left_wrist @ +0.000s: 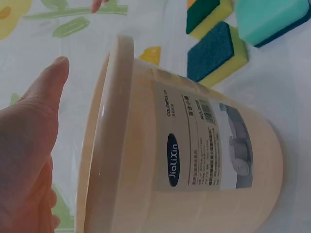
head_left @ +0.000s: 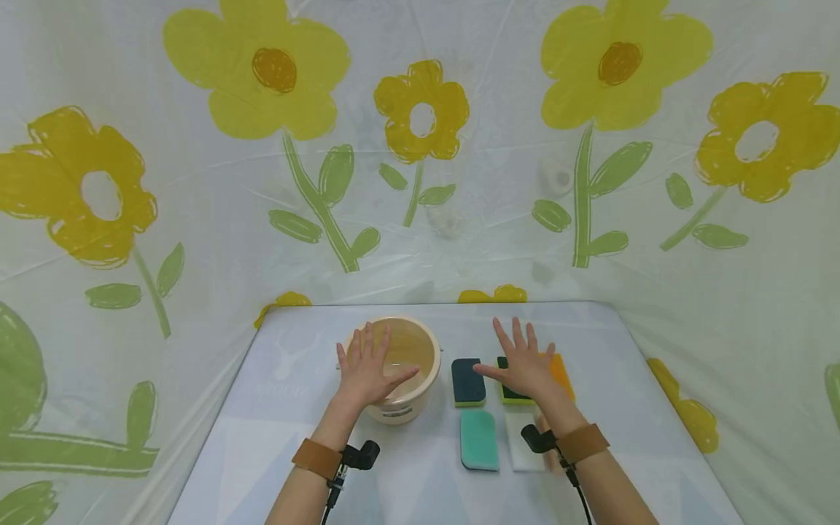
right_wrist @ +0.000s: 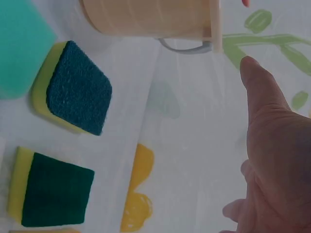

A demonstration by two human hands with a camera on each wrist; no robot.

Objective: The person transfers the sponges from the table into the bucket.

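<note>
Yellow-flowered white drape (head_left: 495,175), pale table (head_left: 275,423)

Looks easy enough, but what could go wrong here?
The left hand is spread above the bucket, so dropping it carelessly might tip the bucket.
The dark blue sponge and mint-green sponge lie close together, so the right hand could nudge one while grabbing the other.

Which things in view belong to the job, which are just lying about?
Likely for the job:
cream bucket
blue-topped sponge
green-topped sponge
mint sponge
white pad
orange pad

Probably just setting:
flowered sheet
table
brown wrist straps
black wrist cameras
</note>
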